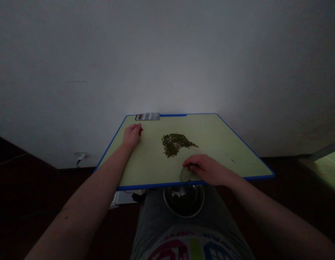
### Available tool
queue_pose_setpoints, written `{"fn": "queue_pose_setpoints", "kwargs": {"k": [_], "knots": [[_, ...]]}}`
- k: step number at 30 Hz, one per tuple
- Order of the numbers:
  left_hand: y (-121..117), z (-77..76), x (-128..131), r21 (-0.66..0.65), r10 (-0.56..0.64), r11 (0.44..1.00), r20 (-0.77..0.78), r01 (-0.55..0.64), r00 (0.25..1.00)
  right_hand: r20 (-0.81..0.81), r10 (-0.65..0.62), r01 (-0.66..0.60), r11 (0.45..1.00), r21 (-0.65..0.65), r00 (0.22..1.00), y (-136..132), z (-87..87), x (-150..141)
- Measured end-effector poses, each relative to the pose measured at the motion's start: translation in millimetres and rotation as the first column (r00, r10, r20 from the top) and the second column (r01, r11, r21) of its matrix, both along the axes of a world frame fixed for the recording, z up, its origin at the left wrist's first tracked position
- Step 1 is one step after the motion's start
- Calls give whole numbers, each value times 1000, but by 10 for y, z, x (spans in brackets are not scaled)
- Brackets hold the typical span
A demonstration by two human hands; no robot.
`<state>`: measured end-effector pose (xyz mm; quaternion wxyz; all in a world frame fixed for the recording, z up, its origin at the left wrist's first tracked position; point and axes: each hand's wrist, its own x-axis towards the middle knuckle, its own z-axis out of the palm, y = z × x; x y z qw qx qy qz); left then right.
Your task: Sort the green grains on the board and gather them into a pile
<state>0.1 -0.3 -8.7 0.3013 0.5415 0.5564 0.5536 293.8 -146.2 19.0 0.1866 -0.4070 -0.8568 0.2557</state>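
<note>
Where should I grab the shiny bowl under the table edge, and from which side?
Probably the near rim of the shiny bowl, coming from the wearer's body side: that curved lip shows uncovered, while in this view the bowl's far side runs up to the blue table edge.

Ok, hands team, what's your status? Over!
Left hand curled, left side of tabletop. Right hand gripping clear round piece at near edge, metal bowl below. Green bits spread mid-surface. Phone-like slab at far edge, apart from them.
</note>
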Motion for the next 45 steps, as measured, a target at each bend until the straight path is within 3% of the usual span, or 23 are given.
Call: {"fn": "queue_pose_setpoints", "kwargs": {"k": [7,18,45], "knots": [[33,-32,-13,14,-13,1000,24,13,1000,-51,-137,136,990,-24,989,-126,-30,53],[49,-49,-34,31,-23,999,28,22,999,-102,-254,253,967,-24,962,-270,-111,180],[39,-8,-54,7,-5,1000,11,5,1000,-132,-309,303,951,-61,942,-328,-112,377]]}}
